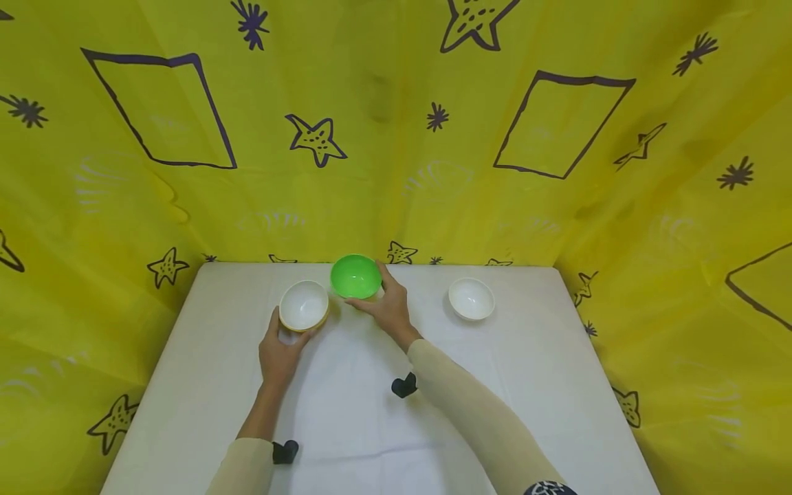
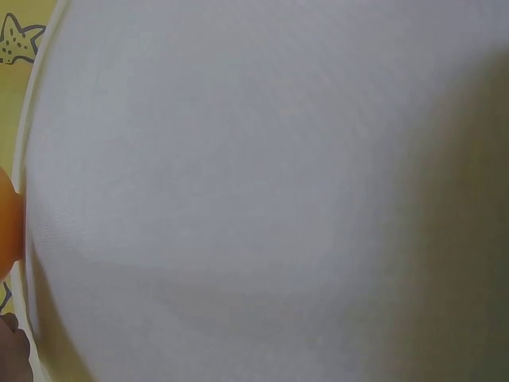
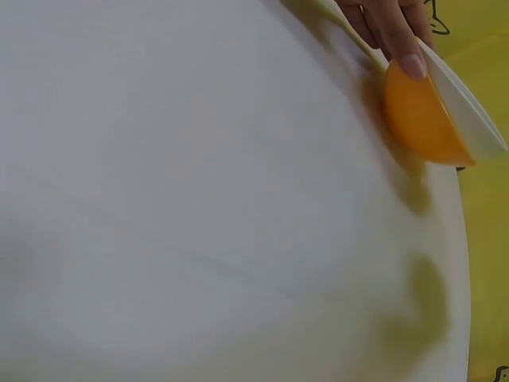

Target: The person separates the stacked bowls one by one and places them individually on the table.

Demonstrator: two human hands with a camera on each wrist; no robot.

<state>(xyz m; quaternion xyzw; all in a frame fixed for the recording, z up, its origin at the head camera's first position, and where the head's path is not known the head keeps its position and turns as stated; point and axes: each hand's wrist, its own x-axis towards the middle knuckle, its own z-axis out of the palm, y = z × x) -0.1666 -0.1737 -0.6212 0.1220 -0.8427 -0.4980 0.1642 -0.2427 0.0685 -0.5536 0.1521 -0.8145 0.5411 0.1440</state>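
left hand (image 1: 280, 357), half-curled, grips a white bowl (image 1: 303, 306) nested in an orange bowl (image 3: 417, 119); right hand (image 1: 392, 308) likewise holds a green bowl (image 1: 355, 276).

Wide passage over the tabletop (image 1: 557, 385) between green bowl (image 1: 355, 276) and lone white bowl (image 1: 471, 300). Only a narrow slot between green bowl and white-and-orange bowl (image 1: 303, 306). Right sleeve (image 1: 482, 405) bars the front, yellow curtain (image 1: 383, 185) the back.
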